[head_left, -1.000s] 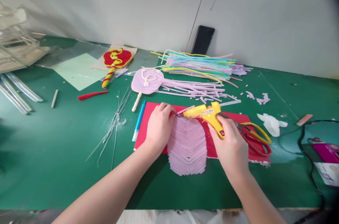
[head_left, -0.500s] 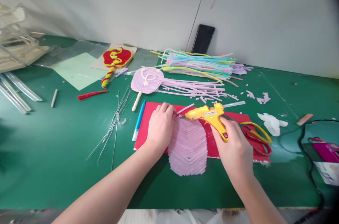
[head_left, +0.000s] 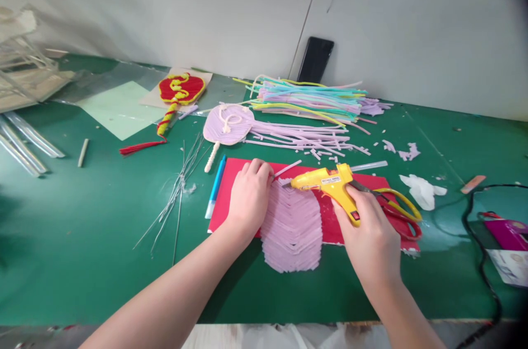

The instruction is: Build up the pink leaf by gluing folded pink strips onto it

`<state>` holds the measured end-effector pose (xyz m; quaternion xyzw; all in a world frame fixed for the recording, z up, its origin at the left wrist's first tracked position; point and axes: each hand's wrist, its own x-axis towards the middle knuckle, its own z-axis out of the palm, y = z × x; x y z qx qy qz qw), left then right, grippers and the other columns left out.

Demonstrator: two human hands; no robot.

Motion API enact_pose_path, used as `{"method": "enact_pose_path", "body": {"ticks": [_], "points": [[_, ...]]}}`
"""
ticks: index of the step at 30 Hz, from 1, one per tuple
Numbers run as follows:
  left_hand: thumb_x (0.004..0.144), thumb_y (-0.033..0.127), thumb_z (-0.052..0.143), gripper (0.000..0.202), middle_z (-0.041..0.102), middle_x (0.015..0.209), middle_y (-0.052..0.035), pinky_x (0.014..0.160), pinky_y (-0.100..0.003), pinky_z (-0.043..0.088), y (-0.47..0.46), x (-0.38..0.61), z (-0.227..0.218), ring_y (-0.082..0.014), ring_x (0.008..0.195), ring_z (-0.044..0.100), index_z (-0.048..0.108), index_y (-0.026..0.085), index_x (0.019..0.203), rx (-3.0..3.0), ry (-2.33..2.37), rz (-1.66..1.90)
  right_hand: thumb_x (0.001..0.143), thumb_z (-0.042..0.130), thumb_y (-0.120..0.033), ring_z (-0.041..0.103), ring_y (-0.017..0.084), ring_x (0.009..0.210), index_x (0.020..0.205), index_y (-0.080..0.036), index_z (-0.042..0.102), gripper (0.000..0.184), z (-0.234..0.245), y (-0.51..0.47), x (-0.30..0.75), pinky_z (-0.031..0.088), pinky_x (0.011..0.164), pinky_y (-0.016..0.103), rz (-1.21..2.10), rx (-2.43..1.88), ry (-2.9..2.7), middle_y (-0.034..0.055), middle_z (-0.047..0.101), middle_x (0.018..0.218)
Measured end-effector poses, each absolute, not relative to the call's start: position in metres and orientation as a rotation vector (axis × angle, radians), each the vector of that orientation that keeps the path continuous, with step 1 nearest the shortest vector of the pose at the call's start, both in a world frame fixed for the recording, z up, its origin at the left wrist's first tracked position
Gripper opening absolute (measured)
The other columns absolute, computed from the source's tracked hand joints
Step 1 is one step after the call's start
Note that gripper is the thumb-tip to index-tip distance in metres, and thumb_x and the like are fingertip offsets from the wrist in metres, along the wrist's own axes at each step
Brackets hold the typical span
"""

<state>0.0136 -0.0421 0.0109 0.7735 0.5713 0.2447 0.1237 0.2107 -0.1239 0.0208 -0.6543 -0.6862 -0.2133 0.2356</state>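
My right hand [head_left: 368,232] grips the handle of a yellow glue gun [head_left: 325,180], whose nozzle points left at the top of a pink leaf-shaped piece [head_left: 292,225] made of layered strips. The piece lies on a red sheet [head_left: 330,211] on the green table. My left hand [head_left: 249,197] rests curled on the piece's upper left edge and pinches a short pink strip [head_left: 287,169] that sticks out to the right, just above the nozzle.
Yellow-and-red scissors [head_left: 396,211] lie on the red sheet by my right hand. A blue pen [head_left: 216,186], thin wires [head_left: 177,192], a pile of coloured strips [head_left: 309,101], a pink fan shape [head_left: 227,124], a red ornament [head_left: 177,93], a phone [head_left: 315,60] and a black cable [head_left: 478,228] surround the work.
The glue gun and my right hand have slid a little to the right, away from the left hand. My left hand stays on the pink piece.
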Motion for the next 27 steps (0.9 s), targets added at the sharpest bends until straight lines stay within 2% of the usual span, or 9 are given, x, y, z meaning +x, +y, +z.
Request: {"method": "enact_pose_path", "body": {"ticks": [27], "points": [[0.088,0.011,0.048,0.012,0.060,0.096,-0.0050,0.078,-0.034,0.045,-0.0423,0.0124,0.0145,-0.0213,0.089,0.054,0.057,0.018,0.085,2.238,1.651,0.703,0.081,0.064,-0.019,0.066,0.020,0.086,0.109,-0.013,0.057,0.029,0.0236,-0.1329,0.2160,0.049,0.075,0.025,-0.728,-1.699,-1.917,0.0086,0.069,0.096]]}}
